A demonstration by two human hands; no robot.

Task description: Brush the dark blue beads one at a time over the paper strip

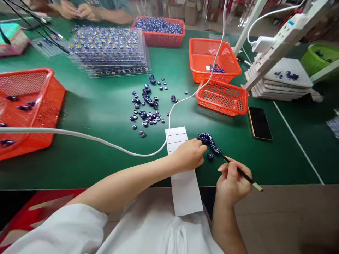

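My right hand (234,181) grips a slim black stick-like tool (242,173) with a pale rear end, held like a pen. The tool's tip meets the near end of a curved row of shiny dark-blue beads (210,141). Beside that row lies a small separate clump of beads (210,156). Over a white paper strip (185,190) with ruled lines, my left hand (189,155) is closed, its fingertips at the left side of the bead row. Whatever its curled fingers hold, if anything, is hidden. The strip's lower end hangs past the table edge.
Loose dark beads (150,118) lie scattered mid-table. A white cable (143,154) crosses in front. Around stand orange baskets (222,97), stacked clear trays (111,53), a full bead basket (164,38) and a phone (259,123). Another person's hands (81,10) are across the table.
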